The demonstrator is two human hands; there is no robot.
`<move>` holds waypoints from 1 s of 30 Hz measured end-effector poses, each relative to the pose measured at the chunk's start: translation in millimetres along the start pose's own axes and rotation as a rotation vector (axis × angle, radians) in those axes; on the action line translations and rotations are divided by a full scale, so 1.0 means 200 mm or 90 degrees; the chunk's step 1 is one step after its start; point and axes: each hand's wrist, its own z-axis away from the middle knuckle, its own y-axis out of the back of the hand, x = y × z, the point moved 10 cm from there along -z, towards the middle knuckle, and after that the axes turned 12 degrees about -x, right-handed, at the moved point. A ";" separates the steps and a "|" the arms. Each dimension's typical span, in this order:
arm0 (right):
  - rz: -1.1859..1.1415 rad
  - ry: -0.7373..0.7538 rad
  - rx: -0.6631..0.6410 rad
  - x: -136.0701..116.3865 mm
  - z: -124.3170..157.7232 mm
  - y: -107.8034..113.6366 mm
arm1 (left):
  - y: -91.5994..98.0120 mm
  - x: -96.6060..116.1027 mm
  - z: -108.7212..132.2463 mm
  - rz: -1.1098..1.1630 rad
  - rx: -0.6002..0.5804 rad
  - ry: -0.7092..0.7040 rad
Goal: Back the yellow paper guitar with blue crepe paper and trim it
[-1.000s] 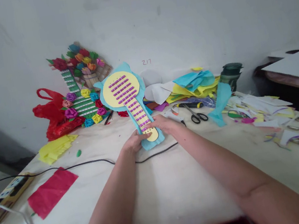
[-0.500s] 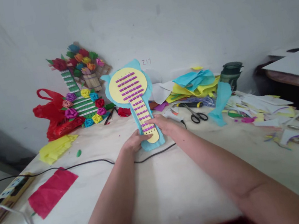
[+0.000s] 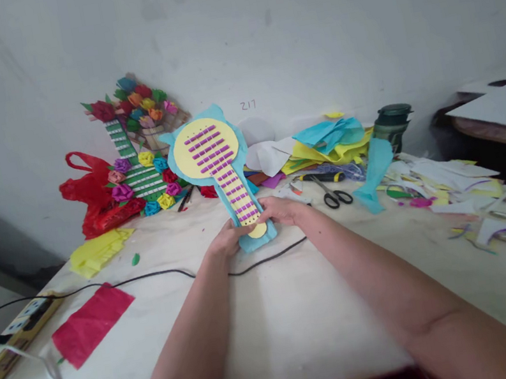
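A guitar-shaped paper craft [image 3: 207, 148] stands tilted to the left at the middle of the table, its round end up. It has a yellow face with rows of purple strips and a light blue paper backing that sticks out around the edge. My left hand [image 3: 227, 239] grips the lower end from the left, thumb across the front. From the right, my right hand [image 3: 280, 209] pinches the neck near its lower end, thumb on the front. The fingers behind the craft are hidden.
Flower-decorated green craft [image 3: 142, 179] and red plastic bag [image 3: 89, 197] stand back left. Scissors [image 3: 331, 192], a blue paper piece [image 3: 375, 175], a dark bottle [image 3: 392, 124] and paper scraps [image 3: 450, 182] lie right. A black cable [image 3: 160, 272] crosses the table; red paper [image 3: 94, 325] lies left.
The craft's round top has swung to the left, so it leans more. My right hand has slid slightly lower on the neck; both hands keep their hold.
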 end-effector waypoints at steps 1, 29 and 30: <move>0.006 -0.004 0.001 0.01 0.00 0.00 | 0.00 0.00 0.00 -0.001 0.003 0.000; -0.069 0.010 0.111 0.05 0.01 0.04 | 0.30 0.25 0.15 -0.186 0.288 -0.080; -0.070 0.006 0.104 0.04 0.01 0.03 | 0.30 0.25 0.15 -0.178 0.289 -0.095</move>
